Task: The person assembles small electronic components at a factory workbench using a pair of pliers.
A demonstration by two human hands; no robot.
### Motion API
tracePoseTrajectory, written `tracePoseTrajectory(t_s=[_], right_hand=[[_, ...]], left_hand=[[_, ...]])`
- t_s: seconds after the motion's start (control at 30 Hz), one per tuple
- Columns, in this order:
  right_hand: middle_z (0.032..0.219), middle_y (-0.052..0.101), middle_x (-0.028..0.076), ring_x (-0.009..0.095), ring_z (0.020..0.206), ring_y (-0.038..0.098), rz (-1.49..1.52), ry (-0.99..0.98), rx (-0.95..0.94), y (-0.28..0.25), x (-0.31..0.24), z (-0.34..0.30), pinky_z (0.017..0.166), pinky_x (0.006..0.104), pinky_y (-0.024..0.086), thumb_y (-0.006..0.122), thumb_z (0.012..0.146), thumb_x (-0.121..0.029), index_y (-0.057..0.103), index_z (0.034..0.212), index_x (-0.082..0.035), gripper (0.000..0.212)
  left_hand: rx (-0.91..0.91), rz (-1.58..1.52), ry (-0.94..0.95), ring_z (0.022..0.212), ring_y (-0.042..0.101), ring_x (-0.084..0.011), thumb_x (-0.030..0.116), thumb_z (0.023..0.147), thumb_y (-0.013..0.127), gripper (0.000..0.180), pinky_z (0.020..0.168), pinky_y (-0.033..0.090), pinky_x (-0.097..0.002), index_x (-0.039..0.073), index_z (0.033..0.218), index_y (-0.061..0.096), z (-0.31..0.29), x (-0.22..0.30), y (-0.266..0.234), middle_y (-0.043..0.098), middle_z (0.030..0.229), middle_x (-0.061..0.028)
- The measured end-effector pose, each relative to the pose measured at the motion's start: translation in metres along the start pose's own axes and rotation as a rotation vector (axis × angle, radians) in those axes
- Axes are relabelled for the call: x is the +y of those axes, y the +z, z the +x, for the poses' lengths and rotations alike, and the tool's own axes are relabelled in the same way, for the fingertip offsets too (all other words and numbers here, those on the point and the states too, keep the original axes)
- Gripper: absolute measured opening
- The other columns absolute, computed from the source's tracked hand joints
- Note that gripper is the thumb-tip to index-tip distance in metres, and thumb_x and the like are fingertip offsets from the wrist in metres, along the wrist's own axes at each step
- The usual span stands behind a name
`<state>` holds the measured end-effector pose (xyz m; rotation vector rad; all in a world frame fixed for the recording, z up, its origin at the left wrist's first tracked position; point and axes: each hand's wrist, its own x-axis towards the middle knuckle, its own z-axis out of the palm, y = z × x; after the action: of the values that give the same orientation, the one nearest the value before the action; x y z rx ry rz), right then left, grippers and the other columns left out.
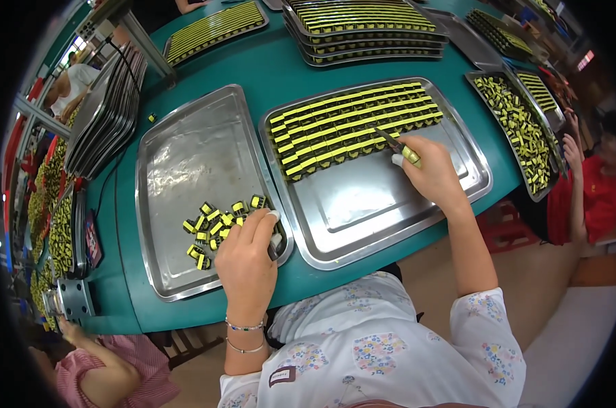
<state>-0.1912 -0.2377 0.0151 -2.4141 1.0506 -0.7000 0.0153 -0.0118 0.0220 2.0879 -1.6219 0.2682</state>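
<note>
My left hand [248, 255] rests on the left steel tray [179, 153], fingers curled over a small pile of loose yellow-and-black parts [216, 228]; whether it grips one is hidden. My right hand [434, 173] holds tweezers with a yellow grip [398, 146], their tip touching the front row of parts. Those yellow-and-black parts stand in neat rows [352, 126] on the right steel tray [389, 211], filling its far half.
Stacked trays of the same parts [366, 27] sit at the far edge of the green table [253, 68]. Another filled tray [519, 129] lies at right, near a person in red [590, 190]. Empty trays [107, 112] are stacked at left. Another person [111, 370] sits at lower left.
</note>
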Motion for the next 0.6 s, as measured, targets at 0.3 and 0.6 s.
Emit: tracePoseTrajectory(t_s=[0.3,0.6], right_hand=[[0.086,0.064,0.019,0.033,0.076,0.061,0.068,0.041,-0.016,-0.001,0.004,-0.001,0.07,0.0363,0.046,0.064,0.08,-0.004,0.062,0.102,0.004,0.023],[0.075,0.059,0.008,0.015,0.072,0.056,0.413,0.036,-0.017,0.014,-0.043,-0.028,0.067,0.0282,0.044,0.06,0.085,-0.008,0.058,0.094,-0.001,0.012]], left_hand=[[-0.025,-0.077,-0.014,0.086,0.063,-0.0274,-0.01,0.063,0.062,0.036,0.073,0.05,-0.0355,0.005,0.096,0.062,0.005,-0.003,-0.003,0.066,0.098,-0.0082],[0.079,-0.266,-0.084,0.077,0.061,-0.0232,-0.009,0.067,0.064,0.039,0.069,0.048,-0.03,0.002,0.104,0.061,-0.005,-0.008,0.002,0.062,0.1,-0.0114]])
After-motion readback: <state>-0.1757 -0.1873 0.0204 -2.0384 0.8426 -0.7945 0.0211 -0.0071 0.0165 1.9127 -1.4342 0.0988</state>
